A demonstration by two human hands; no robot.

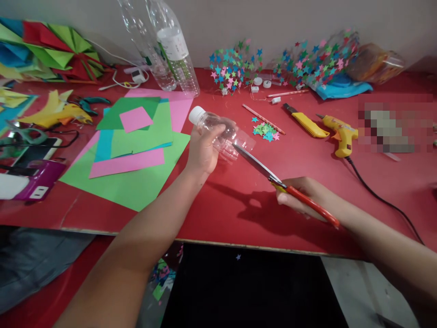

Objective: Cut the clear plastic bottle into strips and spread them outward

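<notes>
My left hand (204, 148) is closed around a small clear plastic bottle (239, 139) with a white cap (197, 114), held on its side above the red table (239, 214). My right hand (303, 197) grips orange-handled scissors (273, 175). The scissor blades point up and left, and their tip touches the bottle's side near its bottom end.
Green, pink and blue paper sheets (136, 155) lie left of the bottle. Two tall clear bottles (170, 50) lean at the back. A pile of paper stars (266, 130), a pencil (262, 119), a yellow utility knife (306, 122) and a corded yellow glue gun (339, 132) lie to the right.
</notes>
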